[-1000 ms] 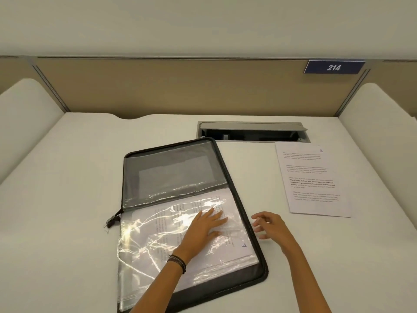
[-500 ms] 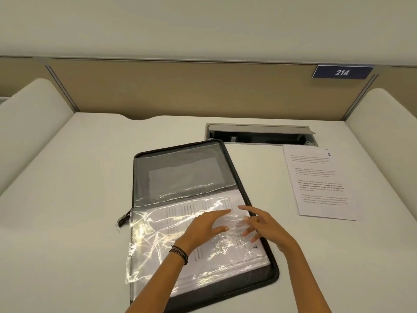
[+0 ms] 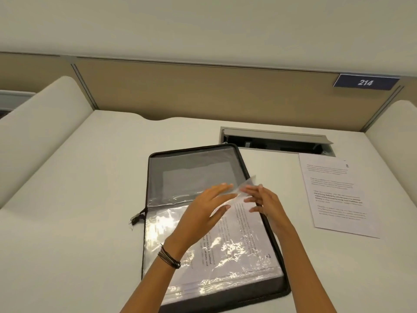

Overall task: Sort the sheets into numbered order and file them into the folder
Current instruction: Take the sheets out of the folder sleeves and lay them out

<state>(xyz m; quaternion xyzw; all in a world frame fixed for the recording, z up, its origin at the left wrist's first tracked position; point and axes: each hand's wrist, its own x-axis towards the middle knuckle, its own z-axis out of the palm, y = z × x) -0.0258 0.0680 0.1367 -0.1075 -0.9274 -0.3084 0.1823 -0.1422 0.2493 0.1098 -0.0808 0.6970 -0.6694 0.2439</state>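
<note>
Desk [image 3: 67, 222]: white top, fills the lower frame.
Back panel [image 3: 203, 91]: tan, upright, spans the upper centre behind the desk.
Number plate [image 3: 365, 82]: dark blue, reads "214", upper right.
Cable hatch [image 3: 275, 141]: recessed in the desk, right of centre; grey flap raised, dark interior.
Left divider [image 3: 40, 123]: white, rounded top, left edge.
Right divider [image 3: 392, 123]: white, rounded top, right edge.
</note>
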